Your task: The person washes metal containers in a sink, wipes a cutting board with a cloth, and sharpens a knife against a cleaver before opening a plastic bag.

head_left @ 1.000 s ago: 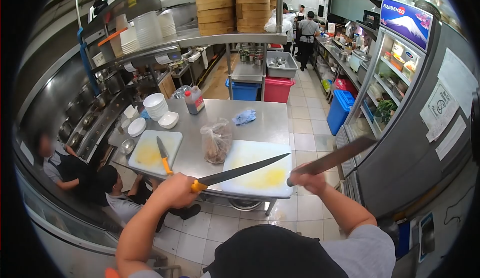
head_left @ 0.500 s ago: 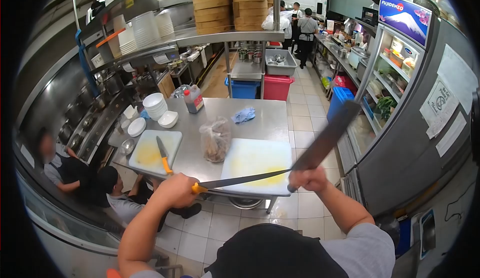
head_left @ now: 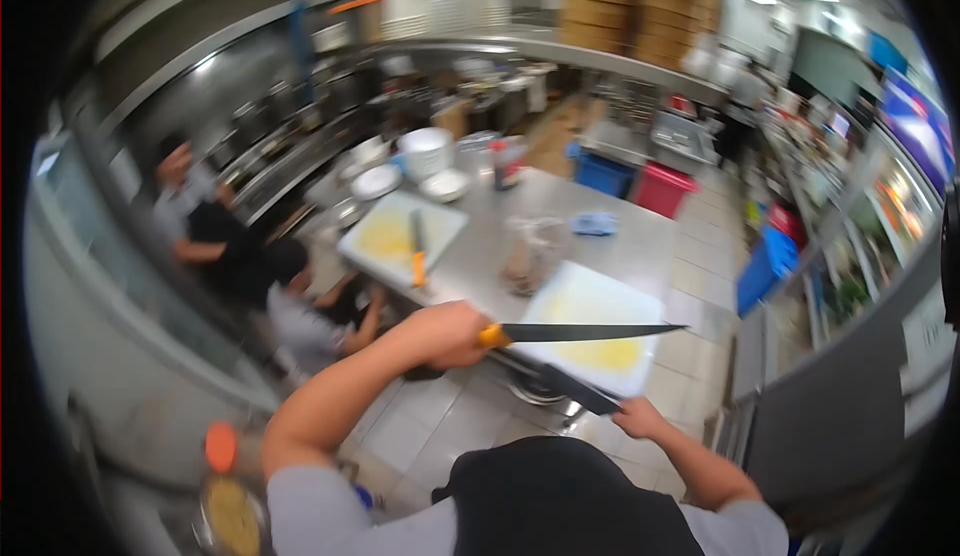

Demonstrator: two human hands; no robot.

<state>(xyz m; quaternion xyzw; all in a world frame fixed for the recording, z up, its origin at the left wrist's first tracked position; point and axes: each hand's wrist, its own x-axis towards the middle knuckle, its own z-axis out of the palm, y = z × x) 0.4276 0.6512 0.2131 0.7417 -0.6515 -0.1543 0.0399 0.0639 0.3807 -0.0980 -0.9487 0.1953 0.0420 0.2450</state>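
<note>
My left hand (head_left: 455, 334) is closed round the orange handle of a long, pointed knife (head_left: 590, 333), its dark blade running to the right. In my right hand (head_left: 640, 419) I grip a broad-bladed cleaver (head_left: 580, 391), which lies lower and slants up to the left. A gap shows between the two blades. Beneath them is a white cutting board (head_left: 570, 296) with yellow stains. Beside that board stands a clear plastic bag (head_left: 532, 251) with brownish contents. A second orange-handled knife (head_left: 417, 251) rests on another stained cutting board (head_left: 370, 226) to the left.
White bowls (head_left: 427, 153), plates (head_left: 375, 182) and a blue cloth (head_left: 594, 224) are on the steel table (head_left: 640, 246). Two people, one standing (head_left: 190, 206) and one low down (head_left: 305, 311), are at the left. A glass-door fridge (head_left: 870, 246) stands right.
The cleaver has swung down from upright at the right to below the knife, pointing left. The knife has moved right and sits more level. My view has turned left.
</note>
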